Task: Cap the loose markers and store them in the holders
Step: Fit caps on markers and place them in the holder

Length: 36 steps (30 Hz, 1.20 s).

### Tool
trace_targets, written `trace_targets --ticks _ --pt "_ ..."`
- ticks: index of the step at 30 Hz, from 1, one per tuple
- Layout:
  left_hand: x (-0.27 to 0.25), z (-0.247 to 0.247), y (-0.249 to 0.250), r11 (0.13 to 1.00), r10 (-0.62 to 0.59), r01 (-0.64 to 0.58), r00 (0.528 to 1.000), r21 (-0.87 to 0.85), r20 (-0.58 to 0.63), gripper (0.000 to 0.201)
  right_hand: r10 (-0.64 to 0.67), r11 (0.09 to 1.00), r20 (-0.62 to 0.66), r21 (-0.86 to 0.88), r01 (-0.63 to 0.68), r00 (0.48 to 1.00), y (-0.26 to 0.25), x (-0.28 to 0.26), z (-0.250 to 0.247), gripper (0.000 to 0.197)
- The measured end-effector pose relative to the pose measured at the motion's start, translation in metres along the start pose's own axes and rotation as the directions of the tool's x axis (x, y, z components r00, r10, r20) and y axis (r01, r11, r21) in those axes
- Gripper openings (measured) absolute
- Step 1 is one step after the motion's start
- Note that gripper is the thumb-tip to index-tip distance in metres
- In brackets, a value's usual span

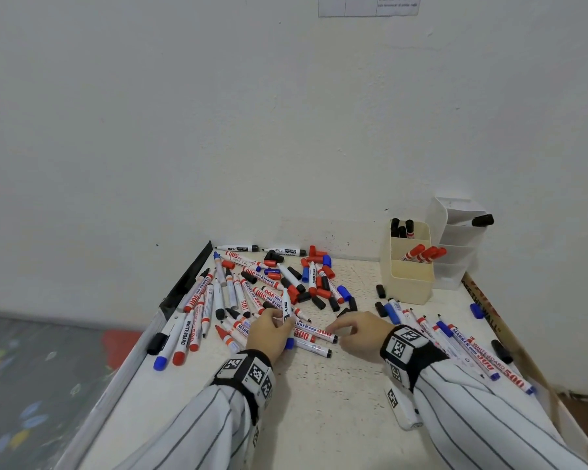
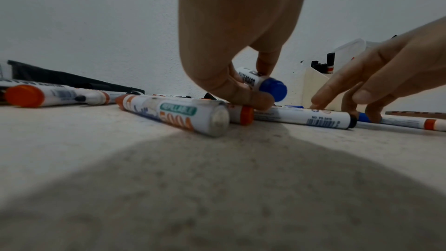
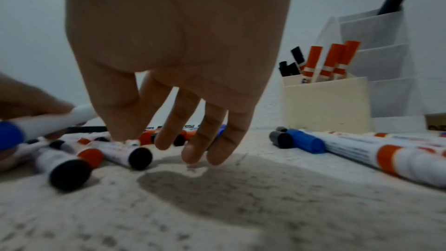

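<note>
Because the left hand [image 1: 268, 334] has its fingers curled round a white whiteboard marker with a blue end plug [image 2: 262, 83], holding it tilted with its far end rising over the pile, I judge the marker is being kept steady to take a cap. Its writing end is hidden in every view, so whether it is already capped cannot be told. The right hand [image 1: 355, 332] hangs with fingers spread and relaxed, gripping nothing; its fingertips [image 3: 195, 155] hover just above the speckled white worktop [image 1: 319, 418], with the thumb touching a white marker with a black end [image 3: 131, 153], probably hunting for a matching cap.

Taking the cream plastic three-slot holder [image 1: 408, 286] as landmark: its back slot carries four black-capped markers [image 1: 402, 227], its middle slot three red-capped markers [image 1: 423, 254], and its front slot looks empty from here. Touching it on the right stands a white tiered plastic holder [image 1: 455, 245] with one black-capped marker [image 1: 482, 220] in its top tier. That makes two holders and eight stored markers, grouped by colour in the cream one, which suggests sorting. Left of the cream holder sprawls the main heap of loose markers and red, black and blue caps [image 1: 314, 283], too tangled for an exact count. In front of it, toward the person, lies a smaller fan of markers [image 1: 469, 351], at least six, though overlap blurs the tally.
</note>
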<state>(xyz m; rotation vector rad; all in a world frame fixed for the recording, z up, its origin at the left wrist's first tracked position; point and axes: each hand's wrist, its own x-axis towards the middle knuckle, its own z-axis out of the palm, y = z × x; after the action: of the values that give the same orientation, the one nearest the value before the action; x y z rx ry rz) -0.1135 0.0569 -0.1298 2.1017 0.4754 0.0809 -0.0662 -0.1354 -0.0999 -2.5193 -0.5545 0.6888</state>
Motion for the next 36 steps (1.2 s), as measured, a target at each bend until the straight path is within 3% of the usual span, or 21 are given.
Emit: trace_targets --ticks 5,11,16,26,30,36 --pt "0.004 0.001 0.001 1.0 0.016 -0.016 1.0 -0.014 -0.019 0.038 -0.001 0.994 -0.063 -0.111 -0.006 0.998 -0.008 0.007 0.005 0.042" --pt "0.011 0.0 0.006 0.993 0.09 -0.094 0.994 -0.067 -0.058 0.035 0.023 0.998 -0.239 0.057 -0.01 0.971 -0.004 0.019 0.003 0.026" --pt "0.024 0.001 0.009 0.992 0.087 -0.092 0.994 -0.085 -0.067 0.032 0.026 0.997 -0.369 0.083 0.005 0.929 0.002 0.044 -0.017 0.018" --pt "0.041 0.003 0.003 0.993 -0.003 0.005 1.0 -0.115 0.018 0.031 0.154 0.986 -0.23 -0.024 -0.164 0.961 -0.004 0.115 -0.055 0.045" --pt "0.041 0.007 0.002 0.998 -0.003 0.007 0.999 -0.066 0.053 0.024 0.128 0.99 -0.258 -0.026 -0.139 0.958 -0.008 0.139 -0.057 0.051" --pt "0.039 0.005 0.003 0.998 0.008 -0.004 0.998 -0.065 0.065 0.021 0.111 0.959 -0.196 -0.237 -0.157 0.974 -0.011 0.162 -0.053 0.04"
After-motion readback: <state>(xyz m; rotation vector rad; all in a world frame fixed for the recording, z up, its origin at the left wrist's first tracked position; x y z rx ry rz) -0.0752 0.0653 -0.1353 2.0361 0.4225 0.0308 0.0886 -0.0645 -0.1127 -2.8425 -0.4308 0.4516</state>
